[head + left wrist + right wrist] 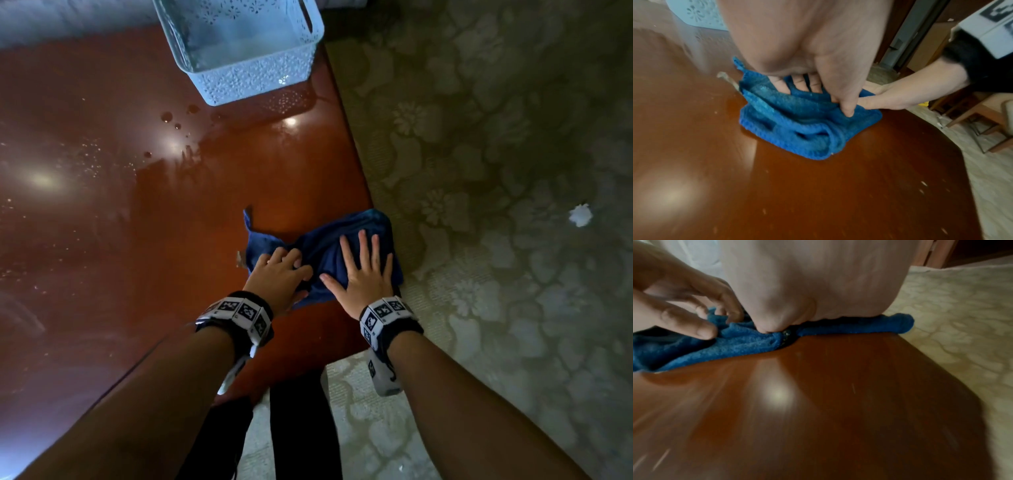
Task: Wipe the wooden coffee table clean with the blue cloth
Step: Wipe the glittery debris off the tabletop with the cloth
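The blue cloth lies bunched at the right edge of the glossy wooden coffee table, part of it hanging over the edge. My right hand lies flat on the cloth with straight, spread fingers. My left hand sits beside it with curled fingers gripping a fold of the cloth. From the right wrist view the cloth is pressed under my palm, with the left hand at its left. Water drops and streaks show on the table farther away.
A pale blue perforated plastic basket stands at the far end of the table, near its right edge. Patterned floor lies to the right, with a white crumpled scrap on it. Wooden chair legs show in the left wrist view.
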Demonstrator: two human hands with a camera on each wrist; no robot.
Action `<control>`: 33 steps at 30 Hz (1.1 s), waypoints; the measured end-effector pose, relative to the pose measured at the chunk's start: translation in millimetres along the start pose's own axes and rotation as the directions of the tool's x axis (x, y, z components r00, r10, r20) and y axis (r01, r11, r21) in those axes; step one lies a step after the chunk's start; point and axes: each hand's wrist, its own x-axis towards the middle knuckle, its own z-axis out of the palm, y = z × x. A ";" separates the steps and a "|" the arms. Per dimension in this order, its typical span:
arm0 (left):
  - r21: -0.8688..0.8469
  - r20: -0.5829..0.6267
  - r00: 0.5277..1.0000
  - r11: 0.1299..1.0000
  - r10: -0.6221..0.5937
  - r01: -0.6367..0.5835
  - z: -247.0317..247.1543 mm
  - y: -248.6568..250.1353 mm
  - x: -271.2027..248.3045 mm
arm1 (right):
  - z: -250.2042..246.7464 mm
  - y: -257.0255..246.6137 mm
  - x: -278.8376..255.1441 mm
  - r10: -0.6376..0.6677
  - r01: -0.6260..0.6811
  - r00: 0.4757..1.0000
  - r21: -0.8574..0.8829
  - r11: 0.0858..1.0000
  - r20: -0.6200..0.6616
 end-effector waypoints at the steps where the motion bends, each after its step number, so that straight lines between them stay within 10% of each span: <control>1: 0.006 0.044 0.999 1.000 -0.001 0.001 4.2 5.7 -6.2 | 6.5 0.7 -12.0 0.012 -0.012 1.000 0.009 1.000 0.013; 16: 0.188 0.178 0.983 0.982 -0.034 0.000 39.7 -11.2 -94.6 | 69.5 -82.7 -111.1 0.228 -0.257 0.959 0.179 0.950 0.168; 33: 0.161 0.162 0.967 0.972 -0.195 0.169 59.2 -53.9 -175.0 | 84.7 -150.4 -132.0 0.104 -0.130 0.965 0.096 0.987 0.239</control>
